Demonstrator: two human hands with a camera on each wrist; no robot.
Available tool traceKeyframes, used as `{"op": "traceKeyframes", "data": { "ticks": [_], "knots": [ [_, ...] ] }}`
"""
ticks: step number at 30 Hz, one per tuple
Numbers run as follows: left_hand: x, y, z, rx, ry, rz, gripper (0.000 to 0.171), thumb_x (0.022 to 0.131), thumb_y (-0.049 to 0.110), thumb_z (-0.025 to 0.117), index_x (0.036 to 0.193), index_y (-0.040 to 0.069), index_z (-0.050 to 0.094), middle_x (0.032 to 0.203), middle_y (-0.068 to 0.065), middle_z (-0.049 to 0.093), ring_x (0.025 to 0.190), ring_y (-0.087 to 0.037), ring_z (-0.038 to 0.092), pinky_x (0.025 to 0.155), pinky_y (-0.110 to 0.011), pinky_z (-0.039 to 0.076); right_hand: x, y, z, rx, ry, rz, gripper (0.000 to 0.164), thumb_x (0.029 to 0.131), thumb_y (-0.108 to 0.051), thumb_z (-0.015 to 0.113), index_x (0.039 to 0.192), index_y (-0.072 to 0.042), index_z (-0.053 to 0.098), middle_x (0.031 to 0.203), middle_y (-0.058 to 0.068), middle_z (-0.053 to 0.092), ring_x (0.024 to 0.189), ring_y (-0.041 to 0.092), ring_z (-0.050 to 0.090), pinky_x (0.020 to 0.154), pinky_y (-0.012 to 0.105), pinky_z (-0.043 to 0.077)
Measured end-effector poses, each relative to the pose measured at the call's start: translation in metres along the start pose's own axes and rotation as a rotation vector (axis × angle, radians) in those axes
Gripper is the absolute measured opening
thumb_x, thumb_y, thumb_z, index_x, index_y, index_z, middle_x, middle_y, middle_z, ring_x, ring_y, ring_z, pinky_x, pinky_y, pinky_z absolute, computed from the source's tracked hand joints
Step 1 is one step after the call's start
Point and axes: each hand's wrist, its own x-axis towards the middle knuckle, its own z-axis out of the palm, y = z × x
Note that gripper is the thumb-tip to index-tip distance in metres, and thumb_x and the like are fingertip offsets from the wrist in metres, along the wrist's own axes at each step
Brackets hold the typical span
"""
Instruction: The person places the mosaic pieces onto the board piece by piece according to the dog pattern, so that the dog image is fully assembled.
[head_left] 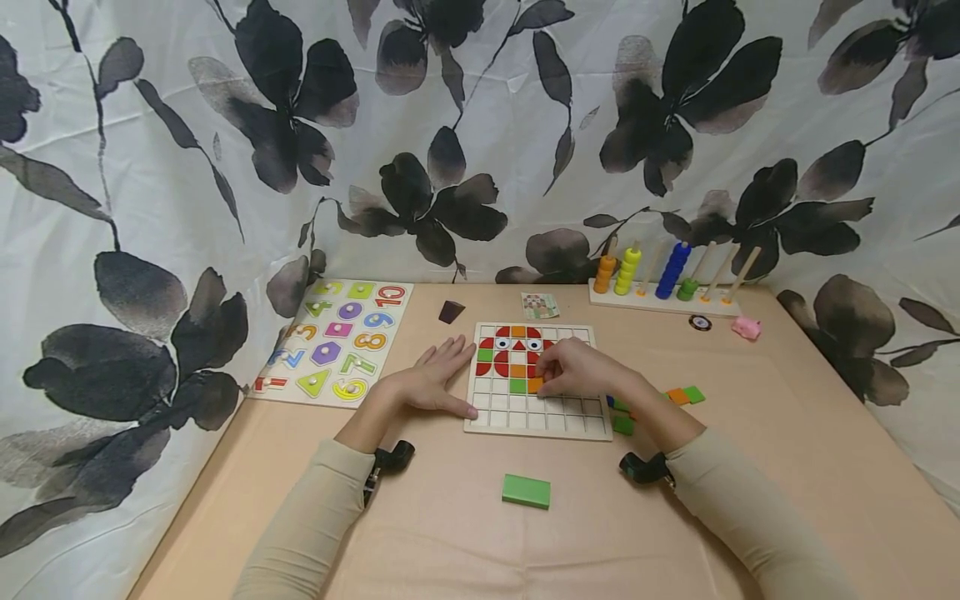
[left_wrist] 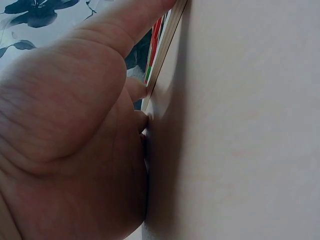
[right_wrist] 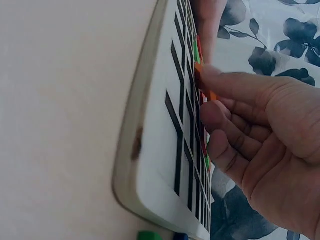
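Observation:
A white gridded board [head_left: 570, 422] lies on the table, its upper cells filled with red, orange, green and white tiles and two eye-like pieces. My left hand [head_left: 431, 379] rests flat at the board's left side, fingers extended, with the thumb at the lower left edge. In the left wrist view the palm [left_wrist: 60, 110] stands beside the board's edge. Over the board, my right hand [head_left: 577, 367] pinches an orange tile [head_left: 535, 386] next to a green tile [head_left: 517, 386]. The right wrist view shows thumb and fingers around the orange tile [right_wrist: 199, 72]; part of it is hidden.
Loose orange and green tiles [head_left: 678, 396] lie right of the board, partly behind the right forearm. A green block [head_left: 526, 492] sits in front. A number puzzle [head_left: 341, 333] is at left. Behind are a picture card [head_left: 540, 306], dark piece [head_left: 451, 312], bead stacker [head_left: 667, 302] and pink figure [head_left: 746, 327].

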Motion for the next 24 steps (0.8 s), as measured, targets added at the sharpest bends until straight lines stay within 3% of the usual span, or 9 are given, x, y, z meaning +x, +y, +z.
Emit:
{"op": "traceKeyframes", "data": {
  "ticks": [15,19,24],
  "knots": [
    [0.0,-0.001,0.001,-0.005,0.0,-0.01,0.122,0.067,0.075,0.066,0.156,0.016,0.007,0.162,-0.009,-0.004,0.148,-0.027,-0.007,0.117,-0.049,-0.002,-0.004,-0.002,0.003,-0.001,0.039,0.014,0.022,0.076,-0.021,0.083,0.094,-0.011,0.074,0.07,-0.002,0.062,0.067,0.016,0.055,0.057,0.025,0.045],
    [0.0,-0.001,0.001,-0.008,-0.001,-0.014,0.122,0.067,0.076,0.066,0.156,0.017,0.007,0.162,-0.008,-0.003,0.148,-0.027,-0.007,0.117,-0.049,-0.002,-0.017,0.005,-0.012,0.028,0.096,-0.006,0.03,0.08,-0.023,0.08,0.106,-0.012,0.073,0.085,0.001,0.067,0.074,0.018,0.056,0.061,0.027,0.048],
    [0.0,0.0,0.001,-0.008,0.001,-0.01,0.122,0.068,0.075,0.067,0.156,0.016,0.007,0.162,-0.009,-0.004,0.148,-0.027,-0.007,0.117,-0.049,-0.002,-0.051,0.027,-0.047,0.066,0.223,0.01,0.032,0.082,-0.022,0.078,0.113,-0.018,0.071,0.103,0.003,0.068,0.086,0.019,0.057,0.073,0.031,0.049]
  ]
}}
